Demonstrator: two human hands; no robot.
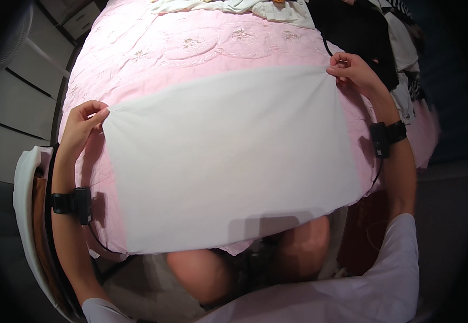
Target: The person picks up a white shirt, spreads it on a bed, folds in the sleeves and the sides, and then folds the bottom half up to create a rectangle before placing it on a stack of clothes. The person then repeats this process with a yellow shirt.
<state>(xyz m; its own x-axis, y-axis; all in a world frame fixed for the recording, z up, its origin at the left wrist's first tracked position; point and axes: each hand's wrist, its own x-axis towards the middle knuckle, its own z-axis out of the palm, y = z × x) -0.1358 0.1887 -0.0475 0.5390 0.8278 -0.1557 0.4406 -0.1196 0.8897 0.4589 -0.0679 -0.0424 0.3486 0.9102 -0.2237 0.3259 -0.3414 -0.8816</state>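
A white cloth (225, 161) is spread before me over the near part of a bed with a pink quilted cover (169, 44). My left hand (83, 119) pinches its far left corner between thumb and fingers. At the far right corner, my right hand (351, 72) grips the fabric the same way. Creases fan out from both pinched corners, and the far edge runs between them. The near edge of the cloth reaches the bed's edge, just above my knees. What kind of cloth or garment it is, I cannot tell.
White garments (282, 12) lie at the bed's far side. Dark clothing (355, 36) and other garments are heaped at the far right. Fabrics hang over a support (28, 194) at my left. A fan (20, 36) stands near pale drawers (24, 97). Each forearm wears a strapped black device with a cable.
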